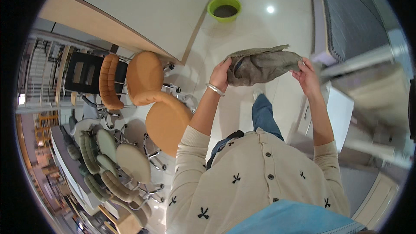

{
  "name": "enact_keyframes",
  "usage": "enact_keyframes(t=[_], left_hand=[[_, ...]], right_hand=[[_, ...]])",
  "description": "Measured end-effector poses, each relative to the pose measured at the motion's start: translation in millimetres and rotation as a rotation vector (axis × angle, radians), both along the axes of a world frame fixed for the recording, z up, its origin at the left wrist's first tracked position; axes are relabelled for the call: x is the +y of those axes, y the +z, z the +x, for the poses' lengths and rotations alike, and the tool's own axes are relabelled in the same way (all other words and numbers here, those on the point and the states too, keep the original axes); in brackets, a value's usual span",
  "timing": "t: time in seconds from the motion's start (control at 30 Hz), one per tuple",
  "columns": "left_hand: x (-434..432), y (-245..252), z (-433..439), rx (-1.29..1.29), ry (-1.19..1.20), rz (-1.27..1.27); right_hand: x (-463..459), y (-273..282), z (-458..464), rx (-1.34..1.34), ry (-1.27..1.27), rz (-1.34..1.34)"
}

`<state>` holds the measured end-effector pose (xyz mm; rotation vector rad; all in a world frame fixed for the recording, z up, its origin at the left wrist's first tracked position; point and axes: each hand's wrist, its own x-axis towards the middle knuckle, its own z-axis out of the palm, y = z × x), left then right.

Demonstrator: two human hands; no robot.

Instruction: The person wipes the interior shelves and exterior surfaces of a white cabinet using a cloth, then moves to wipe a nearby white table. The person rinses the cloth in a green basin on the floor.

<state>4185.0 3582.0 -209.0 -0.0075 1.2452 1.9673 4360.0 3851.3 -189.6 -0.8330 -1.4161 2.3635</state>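
Observation:
A grey-brown cloth, creased and with a frayed edge, is stretched between my two hands above the tiled floor. My left hand, with a silver bangle at the wrist, pinches its left end. At the other end, my right hand grips the cloth between thumb and fingers. Beyond the cloth, a lime-green plastic basin with dark contents stands on the floor; whether that is water cannot be made out.
Orange swivel chairs stand close on my left, with several beige and green chairs behind them. A large pale panel with a wooden edge lies ahead left. On the right are a dark mattress and a white cabinet.

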Motion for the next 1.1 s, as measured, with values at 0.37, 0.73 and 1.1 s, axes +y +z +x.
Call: enact_keyframes(t=[0.37,0.73,1.1], left_hand=[[194.7,-1.5,-198.9,0.184,-0.031,-0.354],[264.9,-124.3,-459.4,-0.257,0.627,-0.019],[343.5,-327.3,-627.0,0.102,0.301,-0.978]], right_hand=[[101.3,-23.1,-339.9,-0.169,0.611,0.011],[265.8,-147.6,-636.4,-0.302,0.506,0.019],[412.3,-307.6,-899.4,-0.379,0.725,0.735]])
